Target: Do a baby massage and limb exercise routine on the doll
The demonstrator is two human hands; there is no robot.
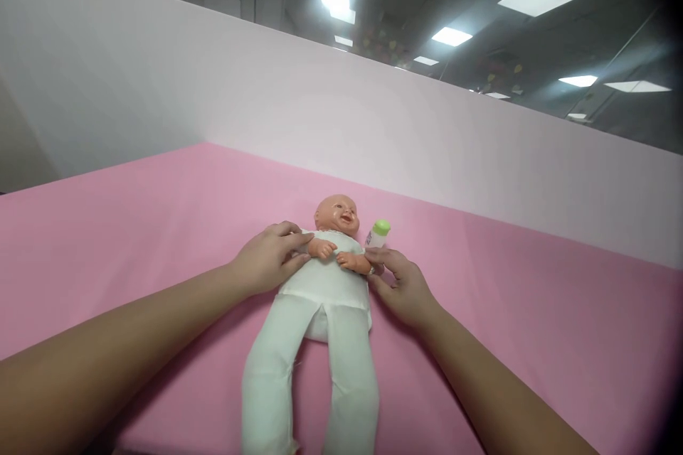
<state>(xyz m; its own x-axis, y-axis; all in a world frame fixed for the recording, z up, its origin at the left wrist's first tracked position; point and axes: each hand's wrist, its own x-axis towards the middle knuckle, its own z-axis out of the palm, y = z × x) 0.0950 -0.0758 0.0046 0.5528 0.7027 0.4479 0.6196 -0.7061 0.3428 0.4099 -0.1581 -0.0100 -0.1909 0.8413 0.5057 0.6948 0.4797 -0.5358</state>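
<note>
Only the head view here, so one pass. Dead centre of the frame, a plastic baby doll in a white cloth romper (325, 284) lies on its back on the pink-covered bench (533, 327). Its long axis runs almost straight up and down the picture: head toward the upper middle, legs trailing off the bottom edge.

The left hand (267, 259) comes in from the lower left and lies flat against the doll's shoulder and chest side, its fingers (291, 242) stretched out and resting on the cloth rather than curled around anything. It looks like a steadying touch, not a grip.

The right hand (403, 288) comes in from the lower right, just beside the doll's other flank. Its fingers (381, 256) are loosely open, tips at the doll's little outstretched arm and right under a small white bottle with a green cap (378, 231). The bottle sits upper right of the doll's chest, next to its cheek, tilted toward the upper right. I can't tell if the fingertips actually pinch the bottle's base or just touch it.

So the right hand is clearly nearer the bottle. A white partition wall (373, 121) backs the bench.
</note>
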